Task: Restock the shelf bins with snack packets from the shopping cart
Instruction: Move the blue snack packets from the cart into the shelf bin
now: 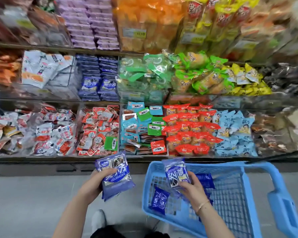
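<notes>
My left hand (95, 182) grips a stack of blue snack packets (114, 176), held in front of the bottom shelf. Over the light blue shopping cart (248, 200), my right hand (190, 188) holds another blue snack packet (176, 172), tilted upright. Loose blue packets still lie in the cart, one at its left (158, 200) and one behind my right hand (205, 180). A bin of matching blue packets (98, 79) sits on the middle shelf, left of centre.
Clear shelf bins hold many packets: red ones (98, 129), mixed blue and green ones (141, 127), orange-red ones (189, 129), pale blue ones (234, 133). The cart handle (286, 208) juts out at right. My shoe (98, 219) rests on the grey floor.
</notes>
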